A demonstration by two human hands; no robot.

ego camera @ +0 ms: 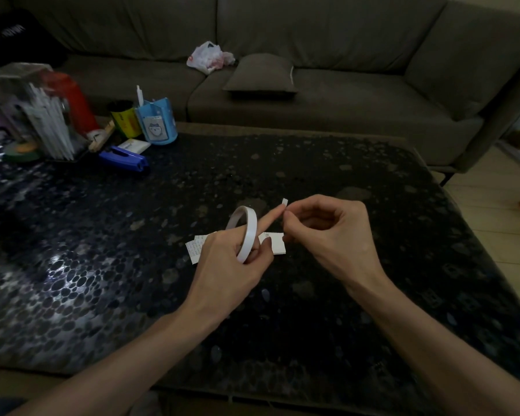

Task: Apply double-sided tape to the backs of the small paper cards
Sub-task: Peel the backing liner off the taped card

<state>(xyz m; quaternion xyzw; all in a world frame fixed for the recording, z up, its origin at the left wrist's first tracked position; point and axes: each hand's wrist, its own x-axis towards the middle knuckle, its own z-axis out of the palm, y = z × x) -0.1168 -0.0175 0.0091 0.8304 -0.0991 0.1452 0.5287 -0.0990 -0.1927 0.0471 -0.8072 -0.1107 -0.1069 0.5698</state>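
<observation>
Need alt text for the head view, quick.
Left hand holds a tape roll, index finger out; right hand pinches a short tape strip at that fingertip. Small paper cards lie on the dark table beneath the hands.

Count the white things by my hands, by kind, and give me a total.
Tape roll, held in the left hand: 1
Tape piece, pinched by the right hand: 1
Cards, partly under the left hand: 2 showing
Total: 4
</observation>
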